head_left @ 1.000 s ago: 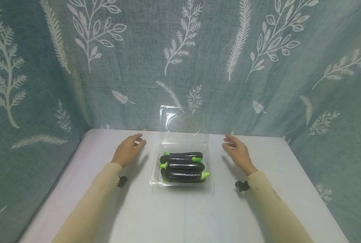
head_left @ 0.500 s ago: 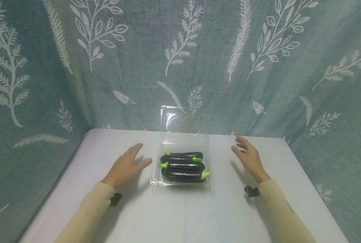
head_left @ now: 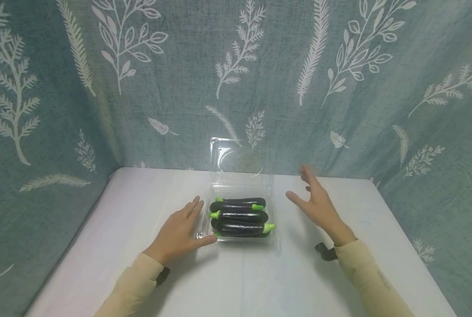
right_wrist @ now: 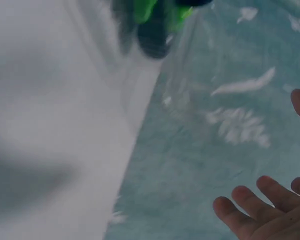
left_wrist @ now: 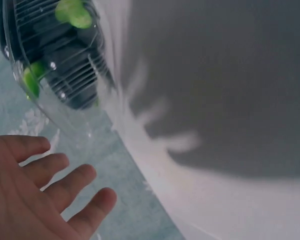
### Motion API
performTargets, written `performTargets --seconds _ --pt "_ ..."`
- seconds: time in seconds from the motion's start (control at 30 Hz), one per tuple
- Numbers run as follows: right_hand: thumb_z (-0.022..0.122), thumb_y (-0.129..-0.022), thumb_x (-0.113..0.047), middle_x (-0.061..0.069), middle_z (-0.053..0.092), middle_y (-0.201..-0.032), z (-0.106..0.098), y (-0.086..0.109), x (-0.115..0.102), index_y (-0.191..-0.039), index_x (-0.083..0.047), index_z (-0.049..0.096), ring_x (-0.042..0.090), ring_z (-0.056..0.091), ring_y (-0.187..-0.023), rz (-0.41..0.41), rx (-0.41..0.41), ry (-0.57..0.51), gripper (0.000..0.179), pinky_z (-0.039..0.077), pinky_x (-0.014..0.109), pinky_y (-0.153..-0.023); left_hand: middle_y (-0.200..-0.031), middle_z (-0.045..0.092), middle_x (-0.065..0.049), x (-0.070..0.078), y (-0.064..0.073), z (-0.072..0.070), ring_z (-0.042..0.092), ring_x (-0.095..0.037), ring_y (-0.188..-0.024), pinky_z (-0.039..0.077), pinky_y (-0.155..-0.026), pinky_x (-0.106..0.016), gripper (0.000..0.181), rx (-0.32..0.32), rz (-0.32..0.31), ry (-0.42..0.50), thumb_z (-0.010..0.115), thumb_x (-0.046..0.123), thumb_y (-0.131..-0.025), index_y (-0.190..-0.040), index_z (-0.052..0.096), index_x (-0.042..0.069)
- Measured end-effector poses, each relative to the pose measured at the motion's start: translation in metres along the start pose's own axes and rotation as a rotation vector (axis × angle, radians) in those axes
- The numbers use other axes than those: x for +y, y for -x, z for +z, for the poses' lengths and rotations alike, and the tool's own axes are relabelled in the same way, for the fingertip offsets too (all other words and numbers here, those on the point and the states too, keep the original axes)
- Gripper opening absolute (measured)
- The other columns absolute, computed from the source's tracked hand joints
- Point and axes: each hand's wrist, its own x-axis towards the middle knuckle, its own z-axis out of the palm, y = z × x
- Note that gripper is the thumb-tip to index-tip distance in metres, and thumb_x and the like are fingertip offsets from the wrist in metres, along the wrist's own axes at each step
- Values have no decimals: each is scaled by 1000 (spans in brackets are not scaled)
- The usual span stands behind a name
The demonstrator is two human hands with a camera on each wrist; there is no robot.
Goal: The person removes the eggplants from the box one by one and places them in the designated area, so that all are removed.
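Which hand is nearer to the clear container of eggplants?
Left: the left hand is at the near left corner of the container, overlapping it in the head view; the right hand is apart, to its right.

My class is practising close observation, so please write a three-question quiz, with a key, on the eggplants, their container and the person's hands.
1. Multiple choice: What colour are the stem ends of the eggplants?
A) Red
B) Bright green
C) White

2. True or false: The lid of the clear container is closed down over the eggplants.

3. Short answer: In the head view, which hand's thumb overlaps the container's near edge?

Key:
1. B.
2. False; the lid stands open at the container's far side.
3. The left hand; the right hand is apart from the container.
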Motion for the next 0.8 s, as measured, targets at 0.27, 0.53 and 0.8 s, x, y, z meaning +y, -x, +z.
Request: performTargets --seconds 0.27,0.53,0.8 --pt "74 -94 -40 7 24 -167 17 8 -37 -164 -11 15 29 27 -151 -136 -103 88 96 31 52 -119 -161 34 -17 5 1 5 41 -38 -142 39 -112 -55 109 3 17 15 64 76 -82 -154 38 -3" --pt "74 -94 -41 5 27 -165 41 20 -58 -164 -16 15 25 28 -150 -250 -218 165 96 27 45 -121 -162 33 -14 7 2 6 41 -36 -143 38 -113 -53 110 -8 -8 0 61 78 -82 -155 37 -1" --pt "79 -90 -36 13 48 -150 66 27 -67 -158 -9 34 28 47 -137 -459 -194 286 86 42 43 -112 -159 38 -17 7 1 9 45 -37 -140 41 -111 -53 109 12 9 -9 64 76 -82 -153 39 -4"
